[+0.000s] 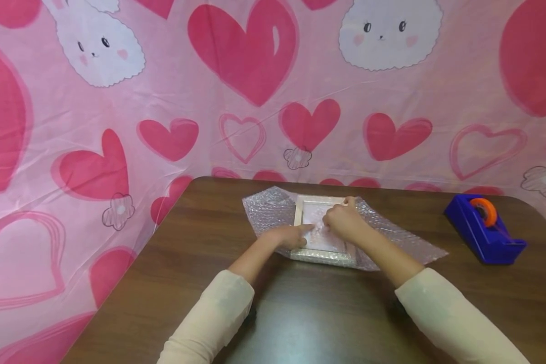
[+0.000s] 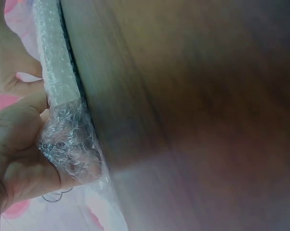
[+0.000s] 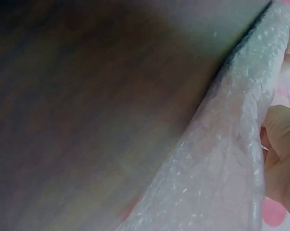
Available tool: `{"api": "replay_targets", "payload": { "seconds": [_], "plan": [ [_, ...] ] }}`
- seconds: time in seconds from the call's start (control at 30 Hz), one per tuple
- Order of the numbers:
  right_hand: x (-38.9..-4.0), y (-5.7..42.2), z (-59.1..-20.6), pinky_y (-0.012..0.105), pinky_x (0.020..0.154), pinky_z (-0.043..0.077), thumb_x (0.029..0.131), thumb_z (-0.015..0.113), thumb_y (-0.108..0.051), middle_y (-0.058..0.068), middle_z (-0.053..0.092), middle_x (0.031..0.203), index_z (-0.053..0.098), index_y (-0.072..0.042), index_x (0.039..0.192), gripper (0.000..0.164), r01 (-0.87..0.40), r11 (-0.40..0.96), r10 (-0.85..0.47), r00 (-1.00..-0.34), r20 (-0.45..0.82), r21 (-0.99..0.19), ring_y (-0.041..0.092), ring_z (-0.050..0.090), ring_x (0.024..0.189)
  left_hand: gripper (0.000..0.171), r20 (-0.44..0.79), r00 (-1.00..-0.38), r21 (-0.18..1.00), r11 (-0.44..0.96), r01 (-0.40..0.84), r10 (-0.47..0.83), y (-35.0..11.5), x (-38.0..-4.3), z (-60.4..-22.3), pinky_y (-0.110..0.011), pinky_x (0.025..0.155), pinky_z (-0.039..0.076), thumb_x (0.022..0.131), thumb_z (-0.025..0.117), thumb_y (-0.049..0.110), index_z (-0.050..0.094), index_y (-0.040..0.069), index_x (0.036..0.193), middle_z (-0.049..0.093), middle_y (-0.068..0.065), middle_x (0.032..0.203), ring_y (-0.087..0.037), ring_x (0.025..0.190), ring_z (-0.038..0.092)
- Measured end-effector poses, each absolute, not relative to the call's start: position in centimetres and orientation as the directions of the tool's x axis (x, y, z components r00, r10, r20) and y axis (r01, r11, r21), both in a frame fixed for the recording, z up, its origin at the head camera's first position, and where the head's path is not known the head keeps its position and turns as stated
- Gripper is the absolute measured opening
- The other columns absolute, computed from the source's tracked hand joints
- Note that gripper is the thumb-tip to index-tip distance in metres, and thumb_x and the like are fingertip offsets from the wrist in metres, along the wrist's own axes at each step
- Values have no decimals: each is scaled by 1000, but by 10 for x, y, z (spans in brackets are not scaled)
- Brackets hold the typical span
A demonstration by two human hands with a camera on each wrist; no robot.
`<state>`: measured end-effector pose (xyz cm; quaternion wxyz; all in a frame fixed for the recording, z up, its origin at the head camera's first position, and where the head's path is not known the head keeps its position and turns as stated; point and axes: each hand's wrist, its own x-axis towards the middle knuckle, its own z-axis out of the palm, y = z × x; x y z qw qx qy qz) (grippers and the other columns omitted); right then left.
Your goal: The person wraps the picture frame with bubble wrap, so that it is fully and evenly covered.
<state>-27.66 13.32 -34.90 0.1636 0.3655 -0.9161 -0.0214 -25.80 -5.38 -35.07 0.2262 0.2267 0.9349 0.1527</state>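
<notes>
A light-framed picture frame [image 1: 323, 257] lies on a sheet of bubble wrap [image 1: 270, 212], with wrap folded over its near edge. My left hand [image 1: 291, 236] is at the frame's left side, its index finger reaching over the picture. In the left wrist view, this hand holds the crumpled bubble wrap [image 2: 70, 139] at the corner, with some fingers behind the clear plastic. My right hand [image 1: 346, 221] bends over the right half of the frame, fingers curled at the wrap; its fingertips are partly hidden. Its thumb side shows beside the wrap [image 3: 221, 159] in the right wrist view.
A blue tape dispenser [image 1: 484, 235] with an orange roll core [image 1: 484, 211] stands to the right on the brown wooden table [image 1: 327, 313]. One flap of wrap spreads out toward the dispenser. A pink cloth with hearts [image 1: 250, 50] hangs behind the table and along its left side.
</notes>
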Motion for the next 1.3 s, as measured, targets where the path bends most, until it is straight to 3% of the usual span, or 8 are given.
{"api": "replay_targets", "payload": {
  "seconds": [0.13,0.23,0.37,0.63,0.8,0.97,1.1,1.3],
  "plan": [
    [-276,134,-351,55,76,32,65,75,-11,-4,58,59,62,-17,56,16,-669,727,-681,-672,292,156,14,52,57,60,-355,-795,383,852,356,492,-52,-258,-350,-32,75,44,93,46,21,23,24,148,66,-1,86,-22,91,55],
    [-277,136,-353,52,73,31,65,73,-7,-5,59,59,64,-17,57,15,-667,731,-675,-674,299,146,14,52,55,59,-359,-798,373,858,353,485,-50,-257,-350,-34,81,44,94,46,22,23,25,148,66,-5,105,-23,96,54],
    [-273,139,-353,51,72,31,67,70,-7,-6,59,59,65,-16,59,14,-656,734,-677,-683,274,176,13,52,55,57,-352,-801,343,863,372,485,-48,-256,-350,-39,96,38,95,45,23,23,26,148,51,-8,133,-27,116,49],
    [-259,142,-354,53,74,36,74,65,-3,-2,52,74,66,-11,68,11,-646,731,-682,-693,232,220,17,55,63,56,-342,-860,155,926,345,378,-43,-252,-352,-44,93,41,94,44,32,23,37,146,48,-10,135,-29,119,48],
    [-252,143,-358,47,69,35,78,65,-7,-1,46,74,66,-8,70,8,-639,720,-692,-686,224,269,20,49,70,57,-278,-918,-23,953,302,284,-37,-244,-346,-52,95,34,93,46,39,23,43,144,47,-9,136,-28,122,44],
    [-249,141,-360,43,66,33,76,66,-9,-2,45,72,66,-9,69,7,-623,721,-690,-684,235,303,19,46,69,65,-153,-944,-179,931,318,293,-34,-242,-344,-45,97,33,89,51,46,26,28,147,37,-5,140,-21,127,33],
    [-247,140,-359,41,66,32,75,66,-9,-2,47,74,66,-9,70,6,-613,729,-680,-701,217,305,19,45,70,68,-115,-939,-159,927,341,325,-36,-251,-348,-45,103,27,92,46,46,24,14,147,16,-2,153,-20,136,20],
    [-247,138,-359,40,64,31,76,65,-9,-1,47,75,65,-10,68,7,-608,733,-673,-713,195,305,19,46,70,69,-168,-921,-96,924,371,352,-44,-268,-355,-52,107,16,94,39,52,11,24,150,1,3,154,-23,140,4]
  ]
}}
